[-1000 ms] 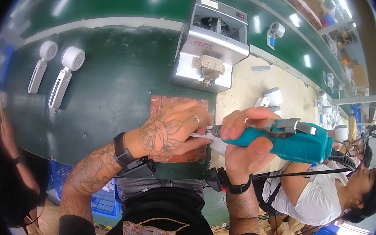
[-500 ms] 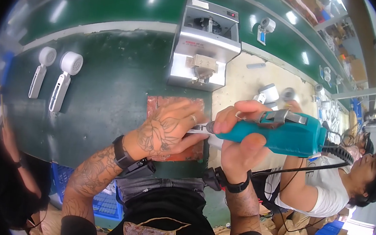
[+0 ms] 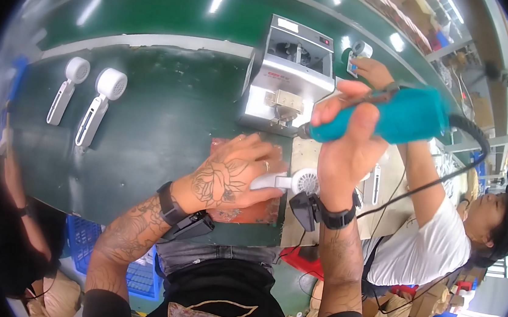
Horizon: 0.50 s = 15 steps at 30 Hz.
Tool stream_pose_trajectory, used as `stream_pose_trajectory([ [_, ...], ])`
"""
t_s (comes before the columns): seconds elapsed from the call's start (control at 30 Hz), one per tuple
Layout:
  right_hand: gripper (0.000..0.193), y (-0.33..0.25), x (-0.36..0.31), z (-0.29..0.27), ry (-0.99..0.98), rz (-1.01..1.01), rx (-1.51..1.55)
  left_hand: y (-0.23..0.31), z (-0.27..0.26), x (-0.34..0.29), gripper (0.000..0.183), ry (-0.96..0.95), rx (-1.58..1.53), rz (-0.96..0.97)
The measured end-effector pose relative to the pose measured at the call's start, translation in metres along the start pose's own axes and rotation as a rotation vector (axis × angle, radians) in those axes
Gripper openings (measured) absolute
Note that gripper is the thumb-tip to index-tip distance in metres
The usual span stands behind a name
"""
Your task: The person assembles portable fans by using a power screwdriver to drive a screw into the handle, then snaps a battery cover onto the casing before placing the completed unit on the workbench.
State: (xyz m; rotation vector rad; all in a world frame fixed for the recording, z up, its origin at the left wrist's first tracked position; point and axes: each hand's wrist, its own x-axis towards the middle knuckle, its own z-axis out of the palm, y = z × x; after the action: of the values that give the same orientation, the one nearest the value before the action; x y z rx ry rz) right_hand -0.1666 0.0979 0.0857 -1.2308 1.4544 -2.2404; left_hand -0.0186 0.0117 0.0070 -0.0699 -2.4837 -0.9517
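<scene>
On a red mat (image 3: 247,214) lies a white handheld fan (image 3: 305,183); its round grilled head points right. My left hand (image 3: 228,171) is closed around the fan's handle, covering most of it. My right hand (image 3: 353,146) grips a teal electric screwdriver (image 3: 411,117), raised above and to the right of the fan. The screwdriver's tip points left, apart from the fan, in front of the machine's lower edge.
A grey metal machine (image 3: 293,70) stands behind the mat. Two white fans (image 3: 94,112) lie at left. On the right a co-worker's hand (image 3: 373,72) touches a white fan (image 3: 363,49) by the green belt. The screwdriver's black cable (image 3: 432,185) hangs down at right.
My right hand has lifted the screwdriver up and away from the fan's handle, uncovering the fan head. My left hand stays on the fan. The co-worker's arm has reached out to the far fan.
</scene>
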Motion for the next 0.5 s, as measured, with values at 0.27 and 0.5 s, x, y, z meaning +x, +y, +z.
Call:
stream_pose_trajectory([
  [0.27, 0.045, 0.026, 0.023, 0.017, -0.085, 0.038, -0.237, -0.005, 0.000, -0.006, 0.043, 0.032, 0.053, -0.073],
  [0.5, 0.043, 0.036, 0.023, 0.017, -0.064, 0.085, -0.208, -0.009, 0.002, -0.005, 0.044, 0.054, 0.020, -0.061],
])
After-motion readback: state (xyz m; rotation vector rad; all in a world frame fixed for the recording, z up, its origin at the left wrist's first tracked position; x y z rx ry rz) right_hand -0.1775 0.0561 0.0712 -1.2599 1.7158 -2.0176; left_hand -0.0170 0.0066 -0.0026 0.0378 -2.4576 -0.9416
